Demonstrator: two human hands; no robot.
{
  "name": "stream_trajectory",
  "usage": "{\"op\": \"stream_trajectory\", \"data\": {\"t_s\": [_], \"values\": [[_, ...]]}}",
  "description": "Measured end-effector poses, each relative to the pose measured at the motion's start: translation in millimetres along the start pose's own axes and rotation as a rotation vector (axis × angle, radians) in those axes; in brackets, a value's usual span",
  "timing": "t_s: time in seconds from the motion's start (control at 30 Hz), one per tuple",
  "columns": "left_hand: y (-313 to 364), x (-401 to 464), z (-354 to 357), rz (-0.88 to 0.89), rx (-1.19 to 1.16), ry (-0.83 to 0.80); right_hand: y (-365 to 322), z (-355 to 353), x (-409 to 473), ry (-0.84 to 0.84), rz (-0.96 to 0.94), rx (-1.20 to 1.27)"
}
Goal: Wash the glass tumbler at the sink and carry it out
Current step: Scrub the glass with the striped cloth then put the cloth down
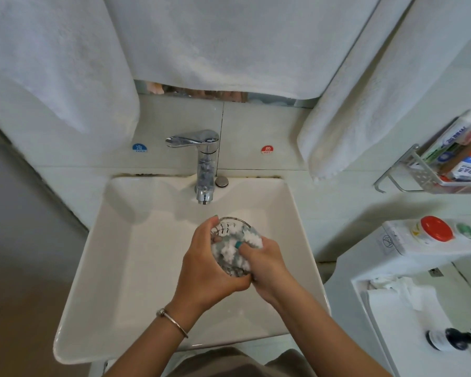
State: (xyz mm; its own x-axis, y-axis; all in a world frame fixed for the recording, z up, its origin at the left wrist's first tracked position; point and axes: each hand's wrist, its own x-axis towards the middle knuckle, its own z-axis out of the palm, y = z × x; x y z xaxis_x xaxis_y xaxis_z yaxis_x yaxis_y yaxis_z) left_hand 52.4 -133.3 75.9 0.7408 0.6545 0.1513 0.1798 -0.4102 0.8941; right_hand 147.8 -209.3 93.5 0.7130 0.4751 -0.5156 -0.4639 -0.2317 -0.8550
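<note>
Over the middle of the white square sink [98, 268] I hold a clear glass tumbler [230, 227], its mouth turned up toward me. My left hand [210, 265] wraps around its left side and base. My right hand [267, 262] presses a fluffy white and grey-green cloth [231, 253] into the tumbler's mouth; some fingers are hidden inside it. The chrome tap [204, 164] stands at the back of the sink, and no water shows from its spout.
White towels [215, 42] hang over the wall behind the tap. A wire rack [419, 172] with tubes and packets is fixed at the right. A white shelf [392, 257] at the right carries a red-lidded jar [435, 228]; a dark pump bottle [452, 340] stands lower.
</note>
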Motion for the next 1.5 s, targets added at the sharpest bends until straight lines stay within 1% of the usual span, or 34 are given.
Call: {"op": "stream_trajectory", "data": {"t_s": [0.07, 0.13, 0.23, 0.3, 0.33, 0.4, 0.5, 0.53, 0.57, 0.6, 0.67, 0.73, 0.83, 0.9, 0.97, 1.0, 1.07, 1.13, 1.17, 1.23, 1.3, 1.37, 1.4, 1.5], "values": [[-1, -6, 10, -0.018, 0.02, 0.036, -1, -1, 5, 0.065, -0.01, -0.171], [1, -8, 14, -0.029, 0.002, 0.004, -10, -7, 9, 0.079, -0.035, -0.305], [6, 3, 2, -0.102, -0.059, -0.211, -27, -24, 17, 0.063, -0.096, -0.604], [7, 15, -11, -0.136, -0.069, -0.26, -36, -35, 20, 0.002, -0.103, -0.829], [8, 21, -16, -0.143, -0.031, -0.27, -39, -38, 20, -0.037, -0.095, -0.903], [10, 32, -22, -0.151, 0.099, -0.365, -42, -41, 19, -0.112, -0.095, -0.981], [14, 40, -19, -0.181, 0.213, -0.581, -44, -40, 16, -0.179, -0.13, -1.064], [15, 39, -16, -0.189, 0.221, -0.622, -44, -40, 16, -0.182, -0.142, -1.069], [16, 38, -14, -0.18, 0.234, -0.626, -45, -41, 17, -0.18, -0.155, -1.059], [15, 38, -11, -0.151, 0.259, -0.592, -45, -41, 17, -0.17, -0.166, -1.03], [13, 35, -6, -0.091, 0.318, -0.473, -43, -40, 16, -0.131, -0.195, -0.943], [12, 32, -3, -0.088, 0.312, -0.372, -39, -38, 15, -0.059, -0.232, -0.862], [14, 28, 4, -0.163, 0.274, -0.249, -26, -35, 11, 0.085, -0.247, -0.709], [18, 24, 10, -0.247, 0.25, -0.15, -9, -31, 7, 0.189, -0.218, -0.539], [21, 19, 17, -0.293, 0.257, -0.065, 7, -25, 1, 0.274, -0.191, -0.382], [21, 16, 20, -0.305, 0.249, -0.046, 11, -25, 1, 0.297, -0.188, -0.367], [23, 10, 22, -0.346, 0.146, -0.079, 11, -32, 5, 0.28, -0.153, -0.385], [24, 9, 18, -0.389, -0.023, -0.199, 3, -43, 9, 0.199, -0.125, -0.388], [24, 11, 15, -0.391, -0.079, -0.268, -2, -49, 11, 0.153, -0.141, -0.423], [23, 17, 8, -0.373, -0.127, -0.381, -15, -57, 12, 0.049, -0.194, -0.586], [25, 22, 5, -0.357, -0.17, -0.421, -27, -60, 12, -0.06, -0.223, -0.726], [27, 23, 4, -0.334, -0.2, -0.414, -35, -59, 13, -0.108, -0.242, -0.791], [28, 23, 5, -0.317, -0.197, -0.384, -37, -57, 14, -0.096, -0.252, -0.797], [25, 22, 10, -0.288, -0.137, -0.223, -32, -50, 14, 0.041, -0.26, -0.708]]}}
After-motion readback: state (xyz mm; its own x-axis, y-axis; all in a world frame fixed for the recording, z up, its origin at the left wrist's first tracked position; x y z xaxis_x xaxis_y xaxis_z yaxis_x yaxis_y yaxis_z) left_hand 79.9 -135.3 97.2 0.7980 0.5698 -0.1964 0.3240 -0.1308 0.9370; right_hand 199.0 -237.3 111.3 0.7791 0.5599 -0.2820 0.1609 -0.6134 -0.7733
